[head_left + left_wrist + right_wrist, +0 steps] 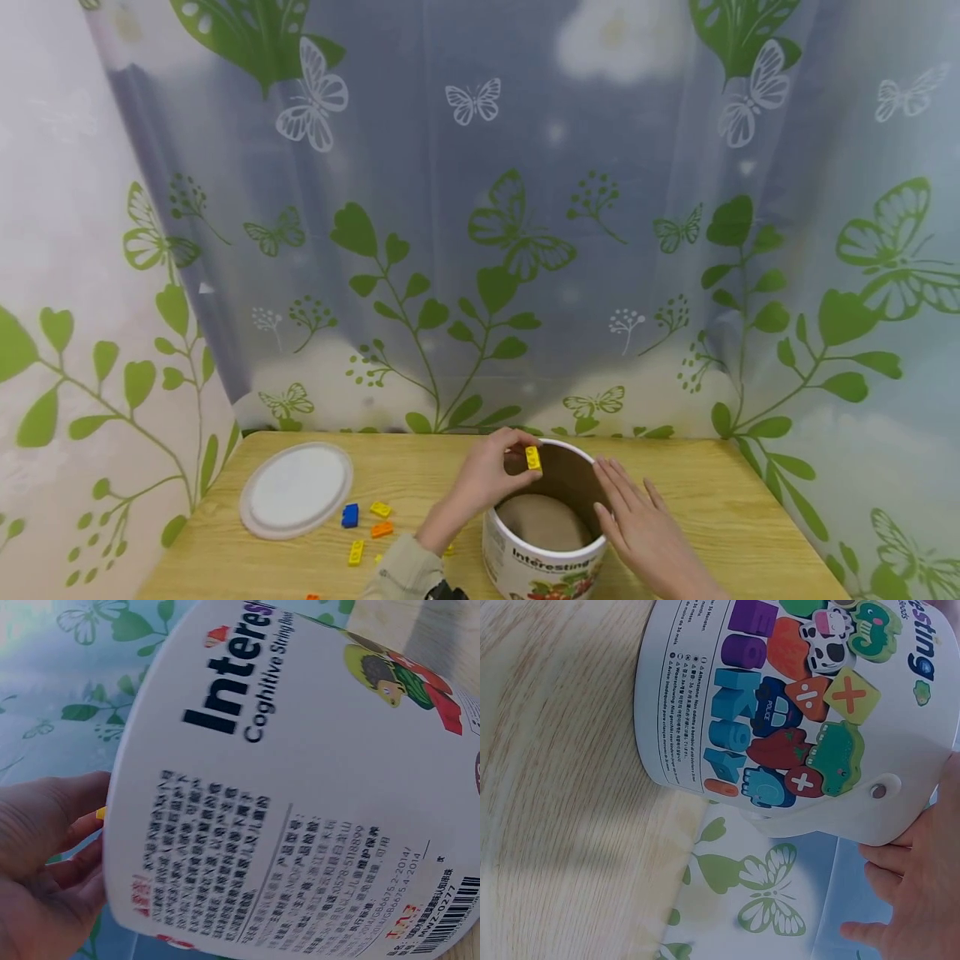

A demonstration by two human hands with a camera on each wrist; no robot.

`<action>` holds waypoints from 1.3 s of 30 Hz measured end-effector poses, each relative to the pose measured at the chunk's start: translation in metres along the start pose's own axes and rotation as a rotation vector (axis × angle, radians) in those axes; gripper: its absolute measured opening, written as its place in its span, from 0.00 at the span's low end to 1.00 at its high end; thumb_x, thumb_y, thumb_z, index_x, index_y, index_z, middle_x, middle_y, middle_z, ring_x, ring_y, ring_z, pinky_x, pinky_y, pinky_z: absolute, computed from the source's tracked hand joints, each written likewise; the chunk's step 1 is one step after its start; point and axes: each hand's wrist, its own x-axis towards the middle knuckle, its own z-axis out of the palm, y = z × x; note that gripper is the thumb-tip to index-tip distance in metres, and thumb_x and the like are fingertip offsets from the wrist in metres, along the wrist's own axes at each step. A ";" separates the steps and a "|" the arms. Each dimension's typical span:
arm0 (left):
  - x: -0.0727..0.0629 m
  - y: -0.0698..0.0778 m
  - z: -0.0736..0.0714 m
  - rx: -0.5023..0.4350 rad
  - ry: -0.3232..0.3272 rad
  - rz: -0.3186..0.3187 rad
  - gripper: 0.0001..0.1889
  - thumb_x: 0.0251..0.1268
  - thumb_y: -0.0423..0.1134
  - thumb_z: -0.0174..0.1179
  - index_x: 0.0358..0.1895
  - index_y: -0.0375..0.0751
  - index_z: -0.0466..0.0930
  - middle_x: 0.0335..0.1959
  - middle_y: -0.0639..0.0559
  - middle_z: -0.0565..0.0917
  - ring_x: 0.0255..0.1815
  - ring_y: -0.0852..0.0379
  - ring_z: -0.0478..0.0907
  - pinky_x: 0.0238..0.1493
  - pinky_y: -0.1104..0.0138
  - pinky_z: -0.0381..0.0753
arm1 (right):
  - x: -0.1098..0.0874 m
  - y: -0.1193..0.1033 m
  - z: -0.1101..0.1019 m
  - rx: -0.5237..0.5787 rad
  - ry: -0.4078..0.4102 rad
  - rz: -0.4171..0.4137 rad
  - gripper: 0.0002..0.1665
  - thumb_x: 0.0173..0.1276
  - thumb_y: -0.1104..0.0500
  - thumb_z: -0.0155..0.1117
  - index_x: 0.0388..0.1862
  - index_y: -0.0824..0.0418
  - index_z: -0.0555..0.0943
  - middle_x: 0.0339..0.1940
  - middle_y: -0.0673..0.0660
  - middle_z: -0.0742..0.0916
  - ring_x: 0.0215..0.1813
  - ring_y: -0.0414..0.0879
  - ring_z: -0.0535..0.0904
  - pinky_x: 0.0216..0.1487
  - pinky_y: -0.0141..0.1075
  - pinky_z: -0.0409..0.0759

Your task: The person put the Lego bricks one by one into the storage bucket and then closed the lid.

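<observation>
My left hand (483, 475) pinches a small yellow building brick (533, 458) between thumb and fingers, over the opening of a round white tub (498, 543). The tub stands upright on the table, and its brown inner floor shows with no bricks on the visible part. Fairly straight fingers of my right hand (641, 529) rest on the tub's right rim. In the left wrist view, the tub's printed wall (300, 765) hides most of the brick. The right wrist view shows the right fingers at the rim near the handle rivet (879, 790).
Left of the tub lie a blue brick (350, 516), an orange brick (382, 529) and yellow bricks (356, 552), some partly hidden by my left sleeve (405, 571). A round white lid (296, 492) lies at the table's back left. A patterned curtain (420, 250) hangs behind the table.
</observation>
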 end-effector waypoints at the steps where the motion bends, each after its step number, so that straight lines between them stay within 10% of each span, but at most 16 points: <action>1: 0.001 0.000 0.003 0.017 -0.010 -0.003 0.18 0.58 0.32 0.75 0.52 0.36 0.84 0.44 0.47 0.83 0.46 0.49 0.85 0.50 0.68 0.86 | 0.000 0.000 0.000 0.004 -0.004 0.003 0.32 0.79 0.51 0.54 0.77 0.62 0.67 0.77 0.58 0.72 0.76 0.56 0.67 0.71 0.64 0.64; 16: 0.010 -0.002 0.021 0.188 -0.117 0.012 0.22 0.60 0.34 0.74 0.58 0.40 0.84 0.52 0.46 0.83 0.45 0.56 0.85 0.46 0.74 0.83 | 0.000 0.000 0.000 0.029 -0.033 0.026 0.33 0.79 0.52 0.55 0.78 0.62 0.66 0.78 0.58 0.70 0.77 0.55 0.65 0.73 0.64 0.63; 39: 0.001 -0.004 -0.006 -0.134 0.099 0.028 0.11 0.68 0.32 0.66 0.52 0.37 0.86 0.48 0.45 0.87 0.46 0.50 0.86 0.48 0.57 0.88 | 0.000 0.001 0.001 0.009 0.005 0.000 0.32 0.79 0.52 0.55 0.77 0.62 0.67 0.77 0.58 0.72 0.76 0.55 0.67 0.71 0.64 0.66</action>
